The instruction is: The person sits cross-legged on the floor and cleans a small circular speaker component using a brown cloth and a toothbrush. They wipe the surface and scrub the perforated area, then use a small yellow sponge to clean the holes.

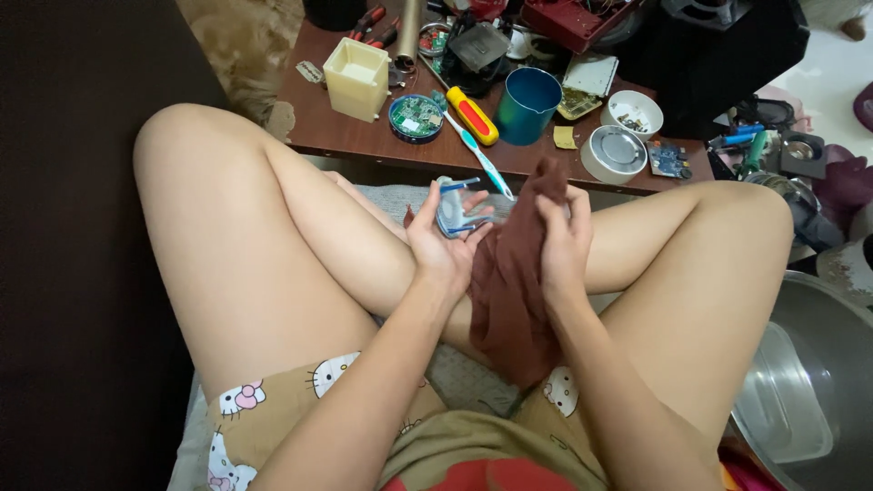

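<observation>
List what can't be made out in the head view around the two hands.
- Clear blue-edged part in the left hand: its lower half is covered by the fingers, so its kind is unclear.
- Right hand: palm hidden in the brown cloth.
- Toothbrush: handle end runs behind the cloth.
- Metal basin: cut off by the right edge.
</observation>
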